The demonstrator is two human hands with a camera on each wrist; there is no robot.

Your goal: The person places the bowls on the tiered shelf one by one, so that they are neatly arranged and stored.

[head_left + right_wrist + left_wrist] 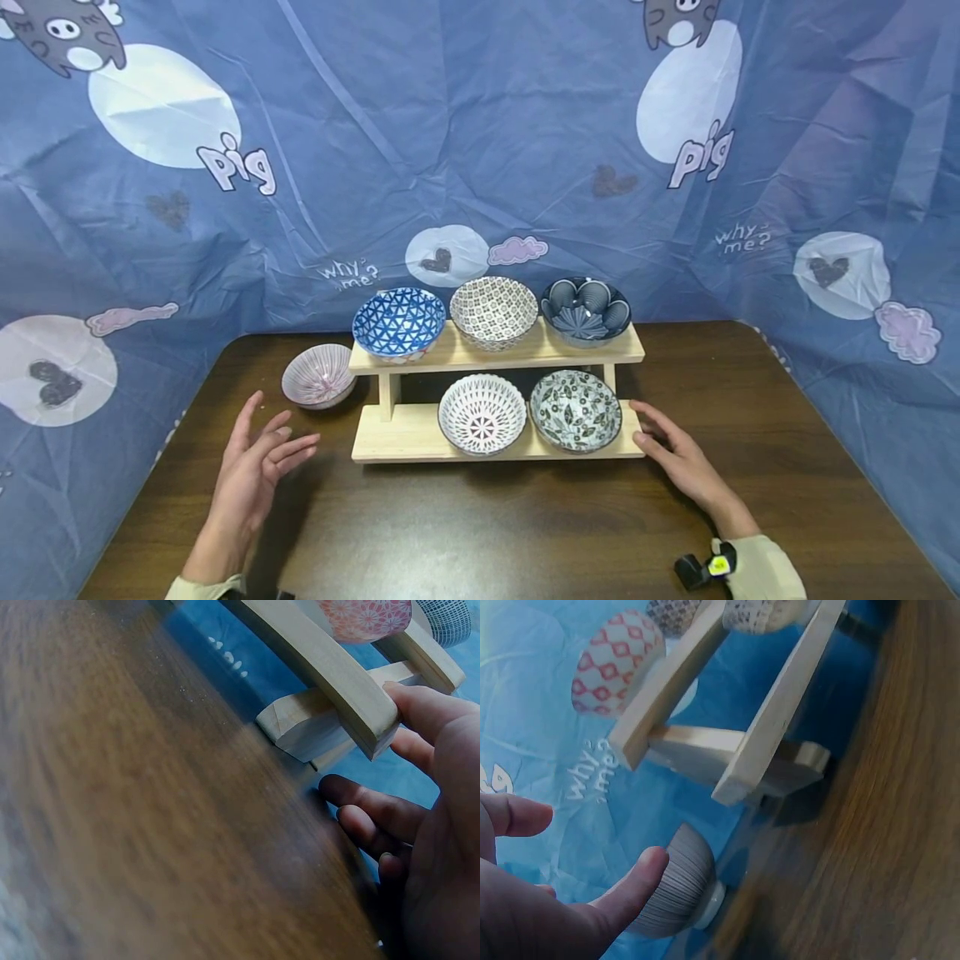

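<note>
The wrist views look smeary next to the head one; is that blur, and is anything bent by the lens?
Head view: sharp, evenly lit; the table edges bow, wide-lens distortion. Left wrist view: the table smeared, the striped bowl soft. Right wrist view: the wood grain streaked by blur, the right hand dim and shadowed.

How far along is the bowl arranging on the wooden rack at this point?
Done: five bowls sit on the rack, three on the upper shelf, two on the lower. In hand: nothing; the left hand hovers open near the pink striped bowl on the table, and the right hand rests open at the rack's right end. Left: apparently that bowl and the lower shelf's free left spot.
</note>
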